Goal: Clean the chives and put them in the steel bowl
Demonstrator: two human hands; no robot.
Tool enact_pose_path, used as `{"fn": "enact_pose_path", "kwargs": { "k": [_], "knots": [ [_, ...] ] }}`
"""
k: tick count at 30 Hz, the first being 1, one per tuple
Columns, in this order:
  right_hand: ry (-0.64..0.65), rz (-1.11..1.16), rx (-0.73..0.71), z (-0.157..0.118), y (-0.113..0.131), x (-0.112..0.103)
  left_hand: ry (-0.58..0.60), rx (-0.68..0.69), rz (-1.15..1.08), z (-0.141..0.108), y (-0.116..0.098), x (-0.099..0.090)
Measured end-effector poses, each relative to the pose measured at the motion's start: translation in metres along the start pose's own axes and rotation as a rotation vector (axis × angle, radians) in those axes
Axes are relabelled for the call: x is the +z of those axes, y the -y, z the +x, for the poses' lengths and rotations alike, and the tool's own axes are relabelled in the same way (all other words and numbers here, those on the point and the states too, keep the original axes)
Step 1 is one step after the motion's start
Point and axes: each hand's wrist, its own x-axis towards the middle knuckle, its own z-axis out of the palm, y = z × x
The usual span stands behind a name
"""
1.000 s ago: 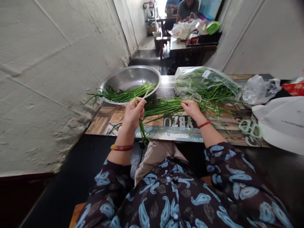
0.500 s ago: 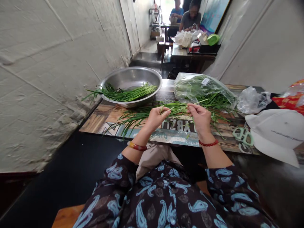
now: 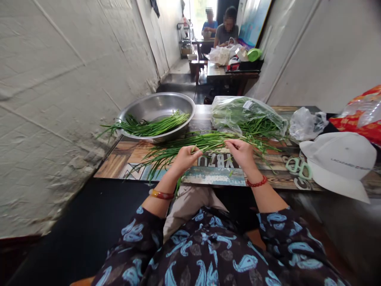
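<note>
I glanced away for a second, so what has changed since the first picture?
The left hand has moved rightward and toward the person, away from the round steel bowl and nearer the right hand. Its fingers still grip greenery; whether it is the same piece, I cannot tell. The right hand remains at the loose green stalks. The bowl, clear plastic bag and white cap stayed put.

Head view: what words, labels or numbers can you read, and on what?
"LACKPARD", roughly, on the white cap; ending blurred.
"ZB" on the tabletop; its other letters unclear.
"G", probably, on the tabletop by the scissors.
Too small or blurred: the plastic bag's label. No readable numbers.
</note>
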Motion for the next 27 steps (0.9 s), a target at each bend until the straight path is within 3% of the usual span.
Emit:
{"fn": "enact_pose_path", "kwargs": {
  "k": [4,10,20,27],
  "knots": [
    [0.11,-0.332,-0.251,-0.007,0.013,-0.002,0.055,0.054,0.078,0.003,-0.008,0.002],
    [0.274,-0.354,-0.487,-0.014,0.03,0.007,0.074,0.075,0.034,0.002,-0.012,0.009],
    [0.28,-0.587,-0.588,-0.013,0.03,0.007,0.153,0.134,0.118,-0.008,-0.002,0.003],
    [0.243,-0.574,-0.55,-0.009,0.02,-0.008,0.166,0.091,0.097,-0.012,-0.002,0.005]
  ]
}}
